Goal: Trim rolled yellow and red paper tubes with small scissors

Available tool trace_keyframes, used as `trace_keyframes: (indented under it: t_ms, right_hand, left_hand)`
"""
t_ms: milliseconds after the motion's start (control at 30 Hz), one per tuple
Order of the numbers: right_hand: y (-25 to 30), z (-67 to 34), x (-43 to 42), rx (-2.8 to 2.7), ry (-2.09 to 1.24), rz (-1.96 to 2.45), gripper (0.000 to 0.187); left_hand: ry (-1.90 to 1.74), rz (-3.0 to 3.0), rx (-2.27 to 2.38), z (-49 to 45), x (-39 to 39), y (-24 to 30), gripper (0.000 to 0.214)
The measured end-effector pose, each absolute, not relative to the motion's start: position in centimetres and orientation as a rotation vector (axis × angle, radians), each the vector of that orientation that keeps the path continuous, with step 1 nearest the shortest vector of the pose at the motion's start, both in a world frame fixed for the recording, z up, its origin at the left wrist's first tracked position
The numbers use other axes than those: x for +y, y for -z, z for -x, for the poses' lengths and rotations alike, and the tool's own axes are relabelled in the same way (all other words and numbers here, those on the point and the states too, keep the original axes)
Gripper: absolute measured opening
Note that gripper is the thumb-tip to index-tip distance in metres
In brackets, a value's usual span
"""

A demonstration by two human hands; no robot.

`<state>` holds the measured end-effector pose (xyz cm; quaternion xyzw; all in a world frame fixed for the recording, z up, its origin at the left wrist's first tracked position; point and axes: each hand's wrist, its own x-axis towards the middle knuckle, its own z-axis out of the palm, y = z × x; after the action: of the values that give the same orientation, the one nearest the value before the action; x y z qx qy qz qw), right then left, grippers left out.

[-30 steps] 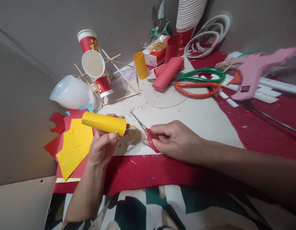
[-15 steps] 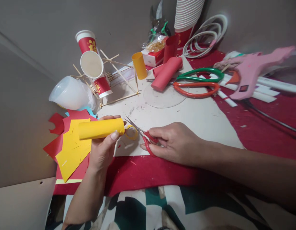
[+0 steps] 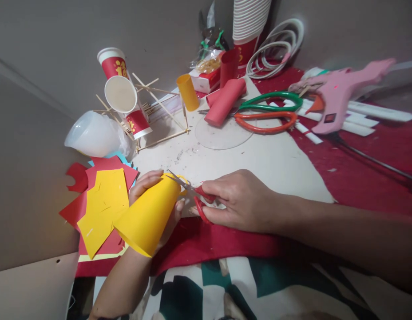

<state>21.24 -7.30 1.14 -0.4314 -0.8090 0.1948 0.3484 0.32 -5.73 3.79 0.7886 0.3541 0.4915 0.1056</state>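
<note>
My left hand is wrapped round a yellow paper tube, which flares wide toward me and narrows at its far end. Fingers show along its upper left side and a thumb on its right. In my right hand is a small pair of scissors with red handles. Their blades are slightly apart and lie at the tube's far rim; whether paper is between them I cannot tell. A thin curled yellow strip shows behind the blades, partly hidden.
Left lie yellow paper scraps on red ones. Behind stand paper cups by a stick frame. Red paper tubes and large scissors rest on a clear disc. A pink glue gun sits right, its cord trailing.
The yellow tube has turned from lying level to slanting toward me, and its near end has opened out into a cone. The scissor blades have come onto its far rim.
</note>
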Motion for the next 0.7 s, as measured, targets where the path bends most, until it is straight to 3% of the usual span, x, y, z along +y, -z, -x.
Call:
trace_keyframes:
  t_ms: [700]
  right_hand:
    - [-1.29, -21.23, -7.34, -2.106, -0.502, 1.151, 0.031]
  left_hand:
    - [-1.438, -2.375, 1.085, -0.46, -6.02, -4.09, 0.056]
